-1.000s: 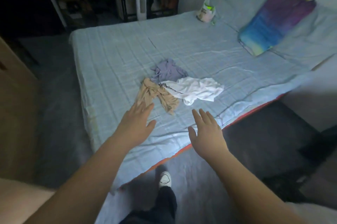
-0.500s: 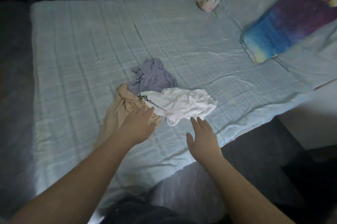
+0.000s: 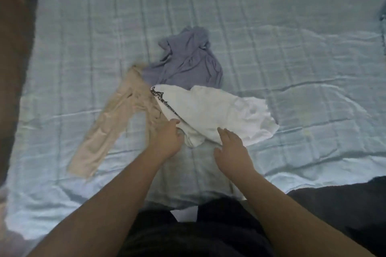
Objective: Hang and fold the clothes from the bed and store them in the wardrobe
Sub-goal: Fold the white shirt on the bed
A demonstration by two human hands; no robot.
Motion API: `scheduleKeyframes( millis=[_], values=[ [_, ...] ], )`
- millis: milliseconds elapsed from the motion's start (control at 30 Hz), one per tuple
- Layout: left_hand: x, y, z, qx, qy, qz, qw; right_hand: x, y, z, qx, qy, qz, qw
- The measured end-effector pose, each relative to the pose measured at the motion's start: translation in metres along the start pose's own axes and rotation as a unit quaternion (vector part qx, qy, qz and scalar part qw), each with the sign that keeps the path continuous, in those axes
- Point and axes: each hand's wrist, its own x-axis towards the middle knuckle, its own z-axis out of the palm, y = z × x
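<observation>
On the light blue bed [image 3: 271, 37] I see three clothes in a little pile. My left hand [image 3: 167, 139] curls its fingers around the near edge of the white shirt [image 3: 219, 114]. My right hand [image 3: 231, 150] is spread open, its fingertips touching the same shirt. The tan pants [image 3: 108, 127] lie to the left. The purple top [image 3: 186, 64] lies behind.

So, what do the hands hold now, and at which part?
The left hand grips the white garment at its near edge; the right hand only rests there, open.
</observation>
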Motion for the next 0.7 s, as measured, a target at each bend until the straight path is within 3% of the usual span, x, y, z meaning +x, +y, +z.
scheduleKeyframes(
  millis=[133,267,400,467,600,700],
  values=[
    [0.028,0.005,0.045,-0.104,0.06,-0.141,0.983,0.078,0.029,-0.003,-0.066,-0.093,-0.085,0.99],
    [0.053,0.003,0.08,-0.235,0.092,-0.279,0.926,0.137,0.035,0.013,-0.153,-0.162,-0.157,0.962],
    [0.071,0.001,0.107,-0.353,0.119,-0.318,0.872,0.157,0.036,0.039,-0.2,-0.122,-0.15,0.961],
    [0.077,-0.001,0.117,-0.364,0.13,-0.32,0.865,0.163,0.042,0.048,-0.208,-0.065,-0.161,0.962],
    [0.083,-0.005,0.125,-0.345,0.106,-0.294,0.885,0.18,0.056,0.044,-0.069,-0.007,-0.211,0.975],
    [0.073,-0.002,0.125,-0.355,0.139,-0.288,0.878,0.194,0.064,0.021,0.074,-0.003,-0.123,0.99]
  ],
)
